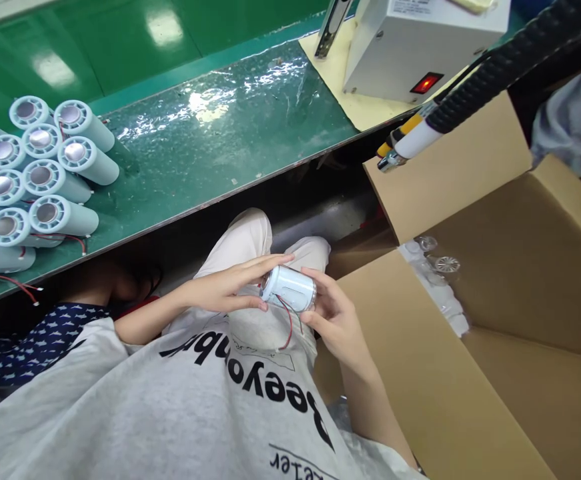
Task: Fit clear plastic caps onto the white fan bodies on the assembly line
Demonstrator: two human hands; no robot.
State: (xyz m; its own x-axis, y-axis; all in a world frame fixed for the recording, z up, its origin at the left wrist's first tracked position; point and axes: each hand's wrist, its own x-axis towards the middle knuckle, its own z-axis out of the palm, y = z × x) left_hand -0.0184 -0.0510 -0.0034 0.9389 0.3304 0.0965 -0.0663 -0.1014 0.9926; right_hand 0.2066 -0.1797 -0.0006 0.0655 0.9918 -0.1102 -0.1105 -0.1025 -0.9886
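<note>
A pale blue cylinder (293,288) with red and dark wires lies sideways above my lap, between my two hands. My left hand (233,283) has its fingers around the cylinder's left end, the thumb below and the other fingers above. At the other end, my right hand (334,313) grips the cylinder between thumb and fingers. The wires hang down from its near side, in front of my shirt.
Several similar cylinders (45,175) stand on the green table (210,147) at the left. A grey box with a lit red switch (426,83) sits at the upper right, near a black hose (490,73). An open cardboard box (520,260) holds clear and white pieces (437,287).
</note>
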